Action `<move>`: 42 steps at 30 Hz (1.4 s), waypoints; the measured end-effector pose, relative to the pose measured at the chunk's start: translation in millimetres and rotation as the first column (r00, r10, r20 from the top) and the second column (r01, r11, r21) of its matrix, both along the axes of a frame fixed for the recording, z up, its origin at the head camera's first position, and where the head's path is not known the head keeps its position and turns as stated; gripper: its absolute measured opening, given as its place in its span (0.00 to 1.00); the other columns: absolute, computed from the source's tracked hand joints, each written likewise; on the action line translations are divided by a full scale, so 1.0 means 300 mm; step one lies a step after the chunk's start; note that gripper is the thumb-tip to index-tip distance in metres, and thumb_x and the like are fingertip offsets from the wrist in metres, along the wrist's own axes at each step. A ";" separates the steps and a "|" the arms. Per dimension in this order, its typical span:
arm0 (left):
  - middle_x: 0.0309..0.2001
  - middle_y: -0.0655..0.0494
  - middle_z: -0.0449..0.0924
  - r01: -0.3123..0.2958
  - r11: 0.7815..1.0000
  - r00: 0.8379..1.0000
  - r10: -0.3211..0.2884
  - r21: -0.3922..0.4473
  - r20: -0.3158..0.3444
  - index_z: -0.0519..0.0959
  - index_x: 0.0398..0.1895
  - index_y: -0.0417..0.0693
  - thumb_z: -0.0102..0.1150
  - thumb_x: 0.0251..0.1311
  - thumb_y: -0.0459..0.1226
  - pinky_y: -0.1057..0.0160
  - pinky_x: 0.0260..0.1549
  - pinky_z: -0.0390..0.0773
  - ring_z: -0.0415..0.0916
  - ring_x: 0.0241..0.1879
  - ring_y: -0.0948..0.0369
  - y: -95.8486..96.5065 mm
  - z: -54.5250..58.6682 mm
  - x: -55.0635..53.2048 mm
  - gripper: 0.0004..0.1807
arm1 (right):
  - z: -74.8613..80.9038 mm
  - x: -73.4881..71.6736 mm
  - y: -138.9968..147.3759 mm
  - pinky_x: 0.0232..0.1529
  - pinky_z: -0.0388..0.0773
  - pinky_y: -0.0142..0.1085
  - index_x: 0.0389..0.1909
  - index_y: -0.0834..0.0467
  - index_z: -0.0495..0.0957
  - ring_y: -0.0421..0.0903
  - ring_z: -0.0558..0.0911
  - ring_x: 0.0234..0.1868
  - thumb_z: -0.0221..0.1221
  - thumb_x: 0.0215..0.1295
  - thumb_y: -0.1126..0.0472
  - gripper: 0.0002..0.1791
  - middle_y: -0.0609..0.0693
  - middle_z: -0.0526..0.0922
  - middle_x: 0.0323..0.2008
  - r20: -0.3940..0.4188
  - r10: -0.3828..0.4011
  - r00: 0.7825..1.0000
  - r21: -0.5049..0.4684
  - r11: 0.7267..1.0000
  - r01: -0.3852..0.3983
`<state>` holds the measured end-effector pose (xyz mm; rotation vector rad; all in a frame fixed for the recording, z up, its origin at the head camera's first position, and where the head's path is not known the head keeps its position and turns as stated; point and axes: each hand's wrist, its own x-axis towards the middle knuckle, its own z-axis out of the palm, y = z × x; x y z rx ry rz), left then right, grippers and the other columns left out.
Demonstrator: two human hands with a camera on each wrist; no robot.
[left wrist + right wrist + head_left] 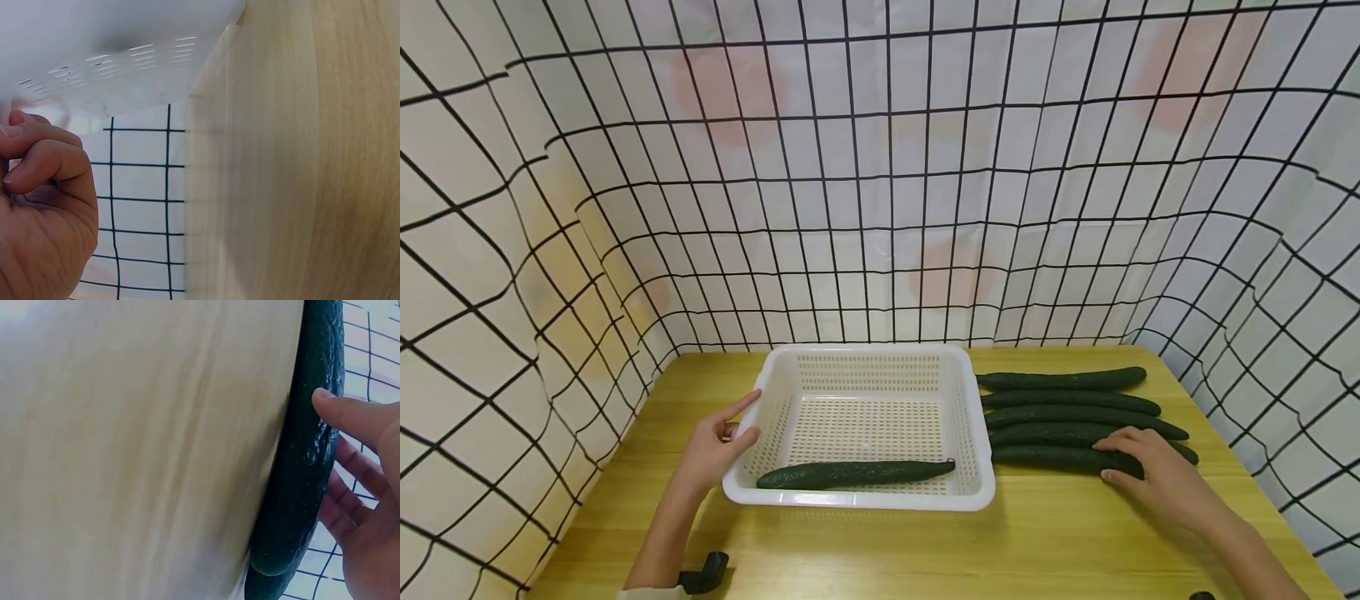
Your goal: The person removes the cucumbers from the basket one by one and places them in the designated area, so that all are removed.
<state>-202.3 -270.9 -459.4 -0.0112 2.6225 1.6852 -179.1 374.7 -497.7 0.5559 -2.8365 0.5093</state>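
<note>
A white plastic basket (880, 500) with slotted walls stands on the table, and one dark green cucumber (857, 474) lies inside along its near wall. My left hand (711, 446) holds the basket's left rim, thumb and index finger at the edge; the left wrist view shows the other fingers curled beside the wall. To the right of the basket several cucumbers (1063, 380) lie side by side. My right hand (1161, 475) grips the nearest cucumber (306, 456) by its right end, with the thumb on the near side and the fingers reaching over the far side.
The wooden table (850, 558) is enclosed at the back and sides by a black wire grid (887, 175) over pale sheeting. A small black object (706, 573) is beside my left forearm. The row's left ends lie close to the basket's right wall.
</note>
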 end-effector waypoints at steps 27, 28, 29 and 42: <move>0.29 0.43 0.83 0.002 1.000 1.000 -0.002 -0.004 -0.004 0.69 0.77 0.58 0.63 0.69 0.37 0.56 0.25 0.87 0.82 0.25 0.56 -0.001 -0.004 0.000 0.33 | 0.193 -0.089 -0.322 0.50 0.83 0.37 0.62 0.46 0.78 0.47 0.83 0.50 0.65 0.71 0.52 0.21 0.44 0.82 0.56 -0.009 0.116 0.993 -0.271 0.956 -0.114; 0.29 0.44 0.82 0.008 1.000 1.000 -0.008 -0.006 -0.005 0.69 0.77 0.58 0.63 0.69 0.37 0.56 0.25 0.87 0.82 0.25 0.56 0.001 -0.002 -0.001 0.33 | 0.198 -0.093 -0.343 0.50 0.83 0.38 0.62 0.47 0.78 0.47 0.83 0.50 0.65 0.71 0.52 0.21 0.44 0.81 0.56 -0.006 0.129 0.992 -0.279 0.952 -0.125; 0.28 0.44 0.82 0.009 1.000 1.000 -0.009 -0.009 -0.004 0.68 0.77 0.58 0.63 0.69 0.37 0.57 0.25 0.87 0.81 0.25 0.57 0.002 -0.001 -0.001 0.33 | 0.201 -0.097 -0.363 0.50 0.83 0.39 0.62 0.47 0.78 0.46 0.83 0.50 0.65 0.71 0.52 0.21 0.42 0.81 0.56 -0.002 0.143 0.990 -0.289 0.947 -0.137; 0.33 0.41 0.85 0.003 1.000 1.000 -0.003 -0.027 0.006 0.69 0.77 0.58 0.63 0.69 0.37 0.57 0.27 0.87 0.83 0.28 0.55 0.005 0.015 0.002 0.33 | 0.236 -0.113 -0.611 0.55 0.83 0.44 0.63 0.47 0.77 0.44 0.82 0.54 0.64 0.71 0.50 0.21 0.44 0.81 0.57 0.042 0.329 0.943 -0.365 0.884 -0.292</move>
